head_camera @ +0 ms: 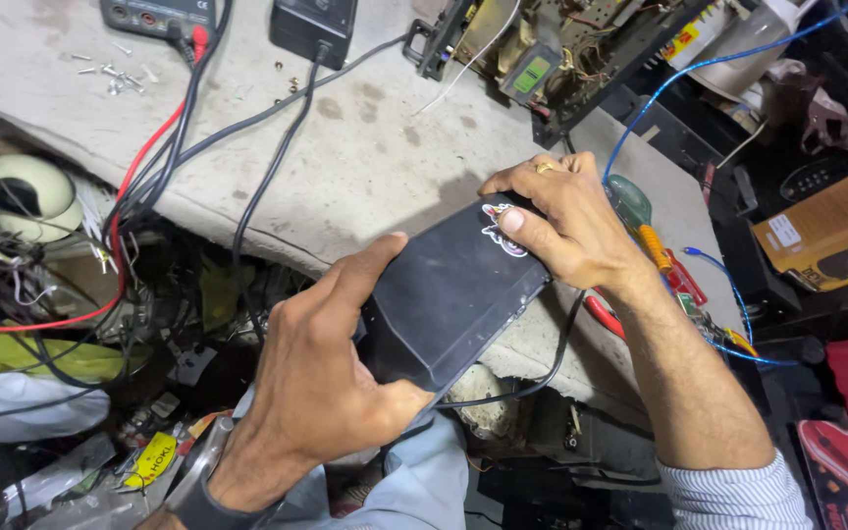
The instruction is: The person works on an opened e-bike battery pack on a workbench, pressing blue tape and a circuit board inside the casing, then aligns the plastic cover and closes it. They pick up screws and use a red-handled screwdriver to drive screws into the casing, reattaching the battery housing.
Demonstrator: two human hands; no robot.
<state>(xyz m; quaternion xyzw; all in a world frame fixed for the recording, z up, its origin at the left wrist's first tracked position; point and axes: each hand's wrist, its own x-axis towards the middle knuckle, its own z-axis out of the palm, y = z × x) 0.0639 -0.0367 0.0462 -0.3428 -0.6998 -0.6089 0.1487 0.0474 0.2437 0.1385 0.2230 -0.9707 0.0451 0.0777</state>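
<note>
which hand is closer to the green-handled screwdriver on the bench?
Right. The right hand grips the far end of the black box, just beside the screwdriver. The left hand holds the box's near end, well away from it.

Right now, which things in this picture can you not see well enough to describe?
Head view only:
- Underside of the black box: turned away; left hand covers its near end.
- Sticker: partly under the right hand.
- Meter: cut by the top edge.
- Screws: too small to count.
- Screwdriver: tip behind the right wrist.
</note>
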